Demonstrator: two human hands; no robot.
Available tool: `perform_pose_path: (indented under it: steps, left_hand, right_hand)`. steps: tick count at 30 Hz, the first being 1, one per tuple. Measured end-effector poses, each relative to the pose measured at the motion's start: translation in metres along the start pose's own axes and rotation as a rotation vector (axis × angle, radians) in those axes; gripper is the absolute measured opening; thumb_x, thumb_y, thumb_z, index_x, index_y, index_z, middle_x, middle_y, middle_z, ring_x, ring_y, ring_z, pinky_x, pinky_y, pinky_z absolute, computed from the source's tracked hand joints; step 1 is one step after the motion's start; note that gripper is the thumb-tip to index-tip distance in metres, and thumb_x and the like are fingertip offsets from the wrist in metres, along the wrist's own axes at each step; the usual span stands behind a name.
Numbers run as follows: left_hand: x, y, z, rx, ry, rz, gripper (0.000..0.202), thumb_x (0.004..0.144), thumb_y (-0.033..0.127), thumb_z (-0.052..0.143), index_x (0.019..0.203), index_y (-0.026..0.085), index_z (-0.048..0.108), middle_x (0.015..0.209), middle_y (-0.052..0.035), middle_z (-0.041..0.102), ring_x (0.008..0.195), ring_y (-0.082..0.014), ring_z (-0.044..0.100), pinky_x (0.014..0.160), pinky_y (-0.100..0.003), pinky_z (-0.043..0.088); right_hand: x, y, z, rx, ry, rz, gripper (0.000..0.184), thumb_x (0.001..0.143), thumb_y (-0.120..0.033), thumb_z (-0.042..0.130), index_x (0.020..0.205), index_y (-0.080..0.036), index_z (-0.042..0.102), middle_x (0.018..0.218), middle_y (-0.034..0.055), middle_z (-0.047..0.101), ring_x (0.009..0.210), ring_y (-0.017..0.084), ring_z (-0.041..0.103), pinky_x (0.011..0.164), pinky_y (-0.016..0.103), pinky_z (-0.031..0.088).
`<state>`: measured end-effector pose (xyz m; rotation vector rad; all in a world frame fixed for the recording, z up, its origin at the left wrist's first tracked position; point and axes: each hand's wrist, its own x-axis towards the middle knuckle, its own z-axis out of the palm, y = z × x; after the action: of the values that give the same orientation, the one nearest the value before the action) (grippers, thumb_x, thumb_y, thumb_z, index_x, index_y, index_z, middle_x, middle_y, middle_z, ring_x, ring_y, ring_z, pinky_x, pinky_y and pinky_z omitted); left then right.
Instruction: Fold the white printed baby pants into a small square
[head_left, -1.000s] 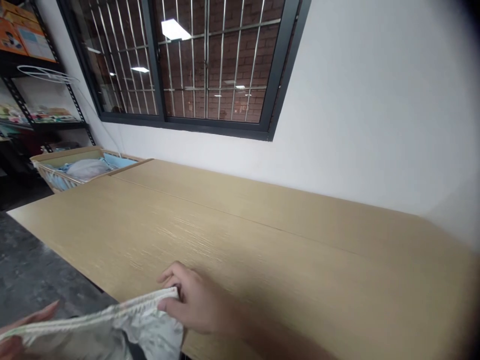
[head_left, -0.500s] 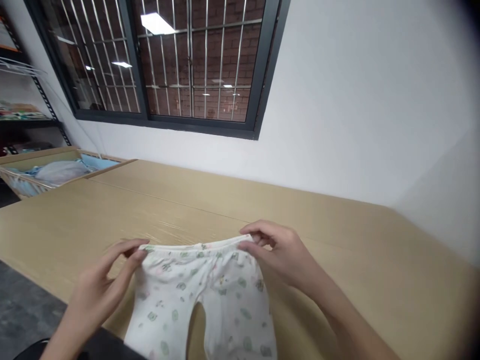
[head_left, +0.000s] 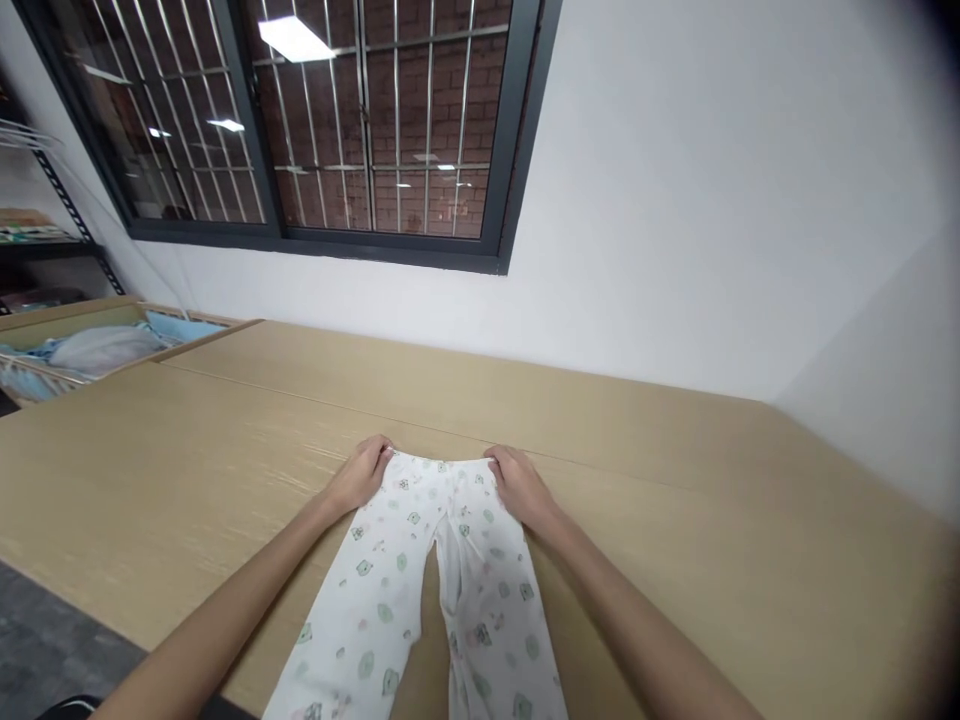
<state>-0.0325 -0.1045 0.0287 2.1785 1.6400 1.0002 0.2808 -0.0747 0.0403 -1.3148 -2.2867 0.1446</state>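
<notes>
A pair of small white pants (head_left: 405,560) with a green and grey print stretches toward me over the tabletop, waistband at the far end. My left hand (head_left: 361,474) is closed on the left corner of the waistband. Its right corner is gripped by my right hand (head_left: 519,486). Between the hands the waistband runs nearly straight. Both legs hang or lie toward the bottom edge, where their ends are cut off. The right leg has creases near the crotch.
The wooden table (head_left: 675,560) reaches back to a white wall under a barred window (head_left: 375,130). At the left, a wooden crib-like bin (head_left: 202,338) holds blue and grey cloth. Beyond it stands a shelf (head_left: 45,248). Grey floor (head_left: 52,620) shows at lower left.
Both hands have moved farther away over the table, drawing the pants with them, so more of the legs shows. The left hand has also shifted right, and the view has tilted slightly.
</notes>
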Motion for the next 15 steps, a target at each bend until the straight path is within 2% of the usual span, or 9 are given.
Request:
perform_pose_path:
  steps: [3,8,15]
  left_hand:
    - [0.012,-0.020,0.011,0.059,-0.002,0.037,0.033,0.104,0.037,0.030,0.099,0.019,0.057,0.100,-0.0082,0.064,0.100,-0.0221,0.059,0.095,-0.039,0.045]
    - [0.034,-0.046,0.022,0.140,0.010,0.030,0.031,0.103,0.041,0.043,0.104,0.017,0.061,0.099,-0.0054,0.065,0.099,-0.0211,0.062,0.094,-0.044,0.048]
    - [0.062,-0.055,0.028,0.225,-0.002,-0.042,0.029,0.099,0.043,0.055,0.111,0.017,0.063,0.109,-0.0060,0.067,0.105,-0.0218,0.064,0.097,-0.047,0.051]
  right_hand:
    - [0.008,0.011,0.016,-0.048,0.014,-0.020,0.027,0.100,-0.010,0.038,0.106,-0.015,0.064,0.105,0.0122,0.067,0.101,0.025,0.059,0.091,0.036,0.044]
    - [0.027,0.027,0.031,-0.090,0.023,-0.041,0.025,0.101,-0.011,0.041,0.111,-0.016,0.063,0.110,0.0118,0.063,0.103,0.024,0.056,0.092,0.034,0.043]
    - [0.057,0.046,0.039,-0.144,0.018,-0.015,0.025,0.102,-0.014,0.043,0.110,-0.017,0.066,0.109,0.0112,0.063,0.103,0.024,0.056,0.091,0.034,0.041]
